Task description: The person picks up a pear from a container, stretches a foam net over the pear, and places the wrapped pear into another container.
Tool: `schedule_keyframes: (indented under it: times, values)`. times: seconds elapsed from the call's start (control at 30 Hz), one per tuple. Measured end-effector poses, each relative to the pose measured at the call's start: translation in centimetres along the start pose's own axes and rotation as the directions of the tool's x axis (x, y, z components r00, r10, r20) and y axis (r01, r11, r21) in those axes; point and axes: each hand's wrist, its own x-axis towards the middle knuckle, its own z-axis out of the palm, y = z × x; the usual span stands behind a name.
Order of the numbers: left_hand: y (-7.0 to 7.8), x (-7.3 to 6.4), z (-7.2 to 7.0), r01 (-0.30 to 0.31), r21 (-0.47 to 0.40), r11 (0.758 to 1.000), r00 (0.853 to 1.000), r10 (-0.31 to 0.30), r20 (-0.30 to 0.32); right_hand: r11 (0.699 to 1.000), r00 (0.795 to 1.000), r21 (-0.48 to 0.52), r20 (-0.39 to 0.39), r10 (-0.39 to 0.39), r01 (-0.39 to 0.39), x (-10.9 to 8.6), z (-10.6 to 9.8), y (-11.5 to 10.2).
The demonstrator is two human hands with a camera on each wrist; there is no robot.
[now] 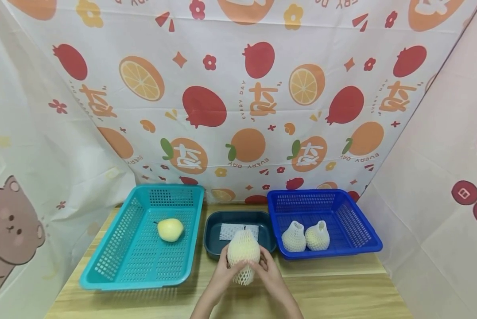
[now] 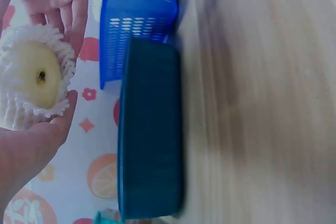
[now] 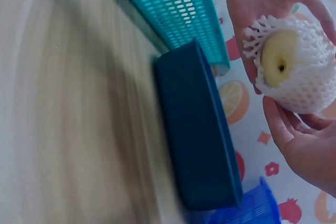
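A pale yellow pear [image 1: 244, 250] in a white foam net sleeve is held up between both hands, over the front of a dark teal tray. My left hand [image 1: 223, 271] grips its left side and my right hand [image 1: 268, 270] its right, thumbs meeting on the front of the net. The net's lower end [image 1: 244, 278] hangs loose beneath the fruit. From below, in the left wrist view, the pear's bottom [image 2: 39, 74] shows through the frilled open end of the net. The right wrist view shows the same bare end [image 3: 280, 59] between the two hands.
Flat white foam netting [image 1: 230, 231] lies in the dark teal tray [image 1: 209, 239]. To the left, a turquoise basket [image 1: 142, 266] holds one bare pear [image 1: 170, 230]. A blue basket [image 1: 354, 221] on the right holds two netted pears [image 1: 294, 238]. A fruit-print cloth [image 1: 230, 155] hangs behind.
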Motion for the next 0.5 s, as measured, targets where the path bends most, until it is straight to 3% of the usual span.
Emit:
schedule_keyframes:
  times: [0.3,0.5]
  values:
    - [1.6,0.0,0.6,-0.005,-0.017,1.000,0.999,0.006,0.033,0.997,0.994,-0.063,-0.099,-0.047,0.041,0.0,0.2,-1.5]
    - [2.5,0.2,0.3,0.039,-0.108,0.993,0.997,-0.031,0.077,0.999,0.995,-0.018,-0.090,-0.052,0.051,-0.2,0.1,-1.9]
